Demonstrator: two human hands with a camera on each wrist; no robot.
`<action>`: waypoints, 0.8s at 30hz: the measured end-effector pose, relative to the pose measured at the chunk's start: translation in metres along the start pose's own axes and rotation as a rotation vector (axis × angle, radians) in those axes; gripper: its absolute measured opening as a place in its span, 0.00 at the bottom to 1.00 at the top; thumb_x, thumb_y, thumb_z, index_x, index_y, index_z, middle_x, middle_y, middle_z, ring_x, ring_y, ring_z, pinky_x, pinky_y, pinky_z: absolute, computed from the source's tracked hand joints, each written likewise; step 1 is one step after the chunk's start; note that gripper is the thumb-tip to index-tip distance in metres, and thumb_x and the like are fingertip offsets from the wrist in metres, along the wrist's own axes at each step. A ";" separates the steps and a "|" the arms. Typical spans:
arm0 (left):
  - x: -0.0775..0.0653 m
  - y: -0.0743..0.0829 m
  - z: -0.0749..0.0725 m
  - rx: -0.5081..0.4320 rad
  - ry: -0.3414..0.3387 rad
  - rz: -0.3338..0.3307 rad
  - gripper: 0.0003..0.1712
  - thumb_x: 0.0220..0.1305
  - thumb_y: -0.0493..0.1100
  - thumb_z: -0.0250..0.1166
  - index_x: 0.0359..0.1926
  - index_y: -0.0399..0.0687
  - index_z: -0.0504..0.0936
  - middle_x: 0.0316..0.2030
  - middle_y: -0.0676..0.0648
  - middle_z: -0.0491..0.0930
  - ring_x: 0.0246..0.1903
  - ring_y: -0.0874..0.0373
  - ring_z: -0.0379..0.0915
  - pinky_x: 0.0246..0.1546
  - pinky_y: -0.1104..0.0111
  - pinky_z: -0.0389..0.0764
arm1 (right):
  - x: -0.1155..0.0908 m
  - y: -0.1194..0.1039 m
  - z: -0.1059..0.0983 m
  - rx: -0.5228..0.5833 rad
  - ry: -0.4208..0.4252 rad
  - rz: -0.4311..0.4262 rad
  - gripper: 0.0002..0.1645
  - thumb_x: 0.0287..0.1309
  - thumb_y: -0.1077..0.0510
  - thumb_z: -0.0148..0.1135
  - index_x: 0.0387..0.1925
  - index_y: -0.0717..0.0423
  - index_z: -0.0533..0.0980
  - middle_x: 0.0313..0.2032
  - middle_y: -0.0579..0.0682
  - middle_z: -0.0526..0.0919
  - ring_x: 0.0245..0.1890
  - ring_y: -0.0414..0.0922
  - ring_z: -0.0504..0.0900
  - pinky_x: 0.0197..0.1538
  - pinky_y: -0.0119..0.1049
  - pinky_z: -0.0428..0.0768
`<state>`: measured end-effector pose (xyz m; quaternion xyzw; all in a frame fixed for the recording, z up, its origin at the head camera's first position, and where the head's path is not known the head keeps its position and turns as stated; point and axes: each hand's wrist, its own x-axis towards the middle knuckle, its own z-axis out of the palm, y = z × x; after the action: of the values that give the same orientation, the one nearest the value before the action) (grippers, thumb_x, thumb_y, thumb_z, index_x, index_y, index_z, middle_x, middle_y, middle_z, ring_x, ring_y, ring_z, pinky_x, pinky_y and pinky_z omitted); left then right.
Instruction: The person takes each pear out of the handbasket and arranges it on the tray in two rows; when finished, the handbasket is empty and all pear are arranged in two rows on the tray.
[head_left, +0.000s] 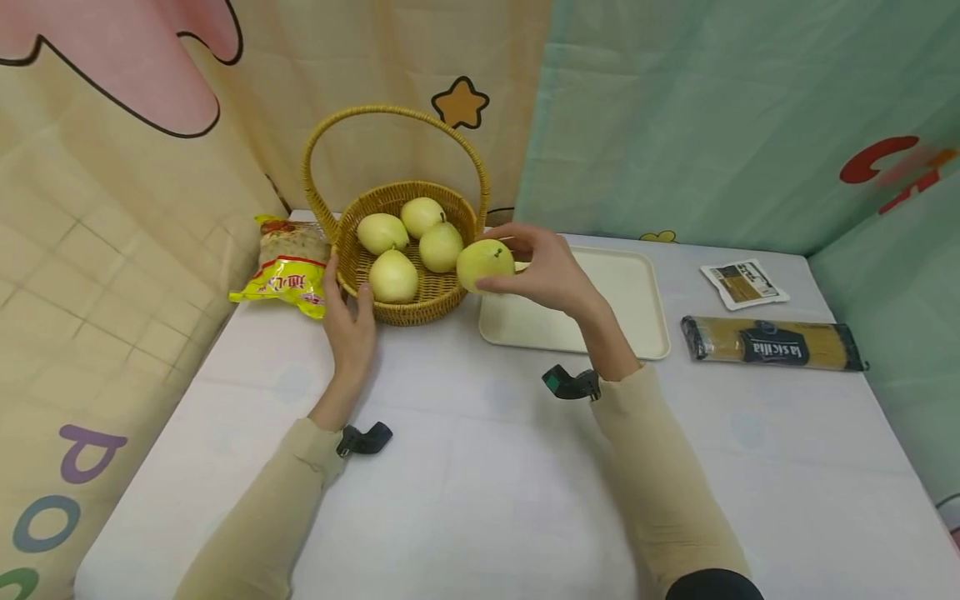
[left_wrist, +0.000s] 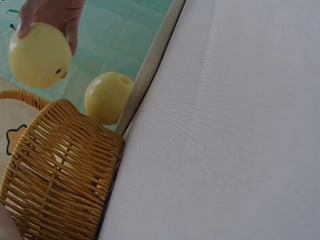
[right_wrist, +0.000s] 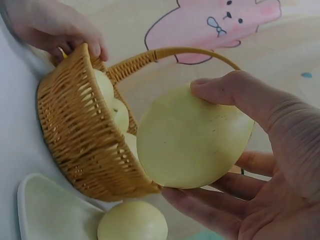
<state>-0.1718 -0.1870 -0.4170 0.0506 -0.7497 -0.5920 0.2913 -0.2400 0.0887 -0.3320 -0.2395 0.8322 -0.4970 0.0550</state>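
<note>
My right hand point(head_left: 551, 275) holds a pale yellow-green pear point(head_left: 483, 265) between thumb and fingers, raised at the right rim of a wicker basket point(head_left: 416, 315). Inside the basket lie several similar pears point(head_left: 393, 277). My left hand point(head_left: 348, 333) grips the basket's left side, with fingertips over the rim in the right wrist view. Right of the basket is a cream tray point(head_left: 626, 292), partly covered by my right hand and forearm. Another pear point(right_wrist: 132, 222) sits on the tray beside the basket; in the head view it is mostly hidden behind the right hand.
A yellow food bag point(head_left: 288, 271) lies against the basket's left side. Toward the table's right edge are a small white packet point(head_left: 744, 284) and a long pack of pasta point(head_left: 772, 343). The basket's tall handle point(head_left: 390, 110) arches upward near the curtain point(head_left: 675, 125).
</note>
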 end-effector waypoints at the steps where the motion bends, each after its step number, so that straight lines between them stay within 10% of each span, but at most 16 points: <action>1: 0.000 0.000 0.000 0.001 -0.001 -0.001 0.35 0.77 0.33 0.54 0.80 0.33 0.56 0.81 0.34 0.55 0.80 0.39 0.52 0.81 0.51 0.55 | -0.004 0.004 -0.004 0.002 0.009 0.019 0.35 0.51 0.48 0.83 0.61 0.45 0.82 0.56 0.46 0.86 0.55 0.45 0.86 0.52 0.44 0.85; 17: 0.002 0.003 0.000 -0.002 -0.011 -0.015 0.35 0.77 0.34 0.54 0.81 0.34 0.55 0.81 0.34 0.55 0.80 0.39 0.52 0.80 0.52 0.57 | -0.027 0.066 -0.053 0.046 0.094 0.284 0.35 0.55 0.47 0.81 0.63 0.48 0.80 0.50 0.51 0.87 0.45 0.45 0.86 0.52 0.45 0.84; 24: 0.009 -0.031 0.002 0.027 -0.007 -0.009 0.36 0.79 0.40 0.55 0.82 0.43 0.56 0.82 0.44 0.56 0.81 0.49 0.53 0.80 0.61 0.57 | -0.026 0.083 -0.060 0.002 0.117 0.523 0.53 0.58 0.41 0.76 0.77 0.59 0.66 0.64 0.62 0.81 0.48 0.51 0.87 0.55 0.49 0.87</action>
<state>-0.1887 -0.1987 -0.4418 0.0558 -0.7584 -0.5836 0.2850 -0.2658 0.1807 -0.3765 0.0128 0.8671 -0.4798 0.1335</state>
